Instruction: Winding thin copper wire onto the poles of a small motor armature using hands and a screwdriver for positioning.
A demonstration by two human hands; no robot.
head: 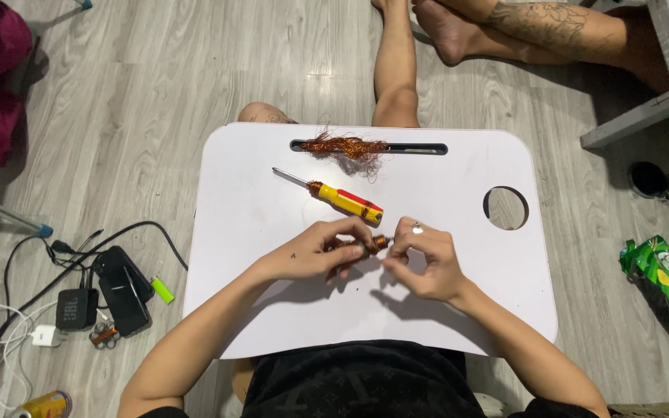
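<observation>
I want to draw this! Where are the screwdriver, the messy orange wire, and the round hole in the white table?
screwdriver (348, 201): head view, on its yellow handle.
orange wire (348, 145): head view, middle of the tangle.
round hole (506, 208): head view, centre of the opening in the white table (257, 201).

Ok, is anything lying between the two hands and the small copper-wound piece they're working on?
Nothing visible: the left hand and right hand both already grip the copper-wound piece. The screwdriver and copper wire tangle lie apart, farther up the white lap table.
</observation>
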